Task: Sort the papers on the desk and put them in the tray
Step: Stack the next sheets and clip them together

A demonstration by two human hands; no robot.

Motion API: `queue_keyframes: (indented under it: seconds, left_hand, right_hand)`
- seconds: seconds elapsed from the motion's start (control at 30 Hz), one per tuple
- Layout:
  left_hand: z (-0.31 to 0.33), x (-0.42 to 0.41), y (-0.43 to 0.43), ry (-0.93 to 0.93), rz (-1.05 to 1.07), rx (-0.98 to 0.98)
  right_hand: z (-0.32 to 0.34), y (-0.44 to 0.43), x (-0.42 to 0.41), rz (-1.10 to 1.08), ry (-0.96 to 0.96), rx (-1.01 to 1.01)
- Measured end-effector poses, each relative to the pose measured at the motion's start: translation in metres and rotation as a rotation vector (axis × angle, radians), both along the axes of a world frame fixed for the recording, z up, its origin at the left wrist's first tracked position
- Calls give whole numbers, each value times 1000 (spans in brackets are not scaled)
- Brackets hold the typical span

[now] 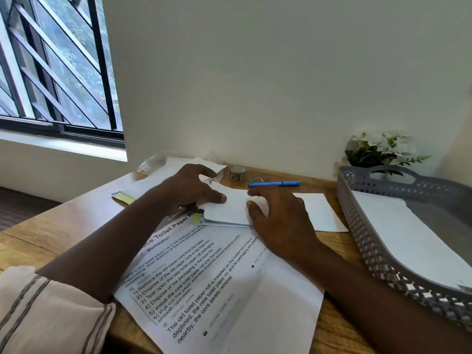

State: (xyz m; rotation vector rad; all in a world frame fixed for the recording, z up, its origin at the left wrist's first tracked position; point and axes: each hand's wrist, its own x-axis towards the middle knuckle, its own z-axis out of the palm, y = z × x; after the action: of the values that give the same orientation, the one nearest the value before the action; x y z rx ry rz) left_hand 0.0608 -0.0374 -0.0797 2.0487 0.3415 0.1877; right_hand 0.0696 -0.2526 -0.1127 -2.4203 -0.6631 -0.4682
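Small folded white paper [229, 209]: lying mid-desk atop a printed sheet [219, 282]; left hand [187, 191] pinching its left edge, right hand [279, 218] gripping its right side. Grey tray [357, 226]: sitting at right, holding a white sheet [408, 241]. Blue pen [274, 183]: lying farther back.

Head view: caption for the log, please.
Left hand and right hand hold a small white paper stack over a printed sheet, grey tray beside.
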Motion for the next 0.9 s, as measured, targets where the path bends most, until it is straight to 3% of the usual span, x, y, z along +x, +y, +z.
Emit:
queue_keyframes:
  seconds: [0.1,0.27,0.4,0.5,0.63,0.7,0.77,0.9]
  left_hand:
    - [5,-3,-1,38,-41,-196]
    - [-3,0,-4,33,45,-13]
    - [-4,2,-7,31,-25,-82]
    - [-4,6,-2,-9,-41,121]
    - [-5,1,17,-17,109,662]
    - [-3,-5,23,8,153,741]
    - [-2,-6,27,16,162,662]
    - [2,-8,23,-1,134,100]
  right_hand:
    - [0,0,0,33,-41,-3]
    - [-3,0,0,157,3,-166]
    - [-4,2,4,198,30,-222]
    - [-5,2,7,216,56,-274]
    - [-5,1,9,220,72,-291]
    - [-6,0,10,221,65,-288]
    - [-7,1,10,216,62,-276]
    - [-7,2,10,210,75,-274]
